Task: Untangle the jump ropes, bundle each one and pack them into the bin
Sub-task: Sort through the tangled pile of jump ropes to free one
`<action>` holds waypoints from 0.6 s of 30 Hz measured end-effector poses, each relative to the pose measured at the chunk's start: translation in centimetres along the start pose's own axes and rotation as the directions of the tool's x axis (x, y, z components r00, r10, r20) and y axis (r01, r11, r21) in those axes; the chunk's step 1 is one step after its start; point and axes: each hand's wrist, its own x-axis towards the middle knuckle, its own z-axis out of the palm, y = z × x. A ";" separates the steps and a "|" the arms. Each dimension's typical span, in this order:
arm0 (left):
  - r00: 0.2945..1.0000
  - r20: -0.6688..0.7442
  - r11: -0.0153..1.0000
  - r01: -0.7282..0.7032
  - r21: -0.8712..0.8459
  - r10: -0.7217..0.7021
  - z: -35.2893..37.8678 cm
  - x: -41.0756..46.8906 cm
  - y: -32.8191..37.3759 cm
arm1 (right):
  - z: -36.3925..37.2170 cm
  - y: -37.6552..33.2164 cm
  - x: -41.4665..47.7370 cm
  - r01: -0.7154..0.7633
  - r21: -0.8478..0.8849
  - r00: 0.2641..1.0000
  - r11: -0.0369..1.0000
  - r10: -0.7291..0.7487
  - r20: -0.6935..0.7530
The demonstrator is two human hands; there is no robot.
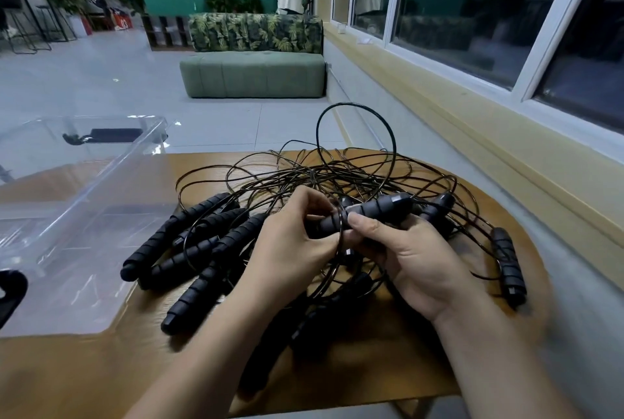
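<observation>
Right grip [415, 260] curls round a black foam handle [371, 211], thumb on top and fingers beneath, lifted just above the desk [67, 368]. Left grip [297, 236] pinches a thin cord loop [342, 233] that rings this handle's near end. At 12 o'clock from the hands, the tangled ropes [337, 175] sprawl on the desk, with one loop standing up. More handles [189, 243] lie bunched at 9 o'clock, and a lone handle [508, 266] lies at 3 o'clock. A clear bin [101, 182] sits at 10 o'clock, on the desk's left part.
</observation>
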 end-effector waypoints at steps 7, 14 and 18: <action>0.995 0.087 0.940 -0.073 0.332 0.046 -0.6 0.4 0.3 | 0.8 0.2 -0.2 -0.044 -0.029 0.997 0.999 0.046 0.054; 0.989 0.133 0.873 -0.119 0.474 0.063 -0.5 0.9 0.4 | 1.8 0.0 -0.8 -0.070 -0.622 0.989 0.780 -0.028 -0.147; 0.983 0.181 0.838 -0.132 0.530 0.040 -1.0 0.8 1.1 | 1.9 -0.6 -1.6 0.023 -0.876 0.989 0.482 -0.140 -0.052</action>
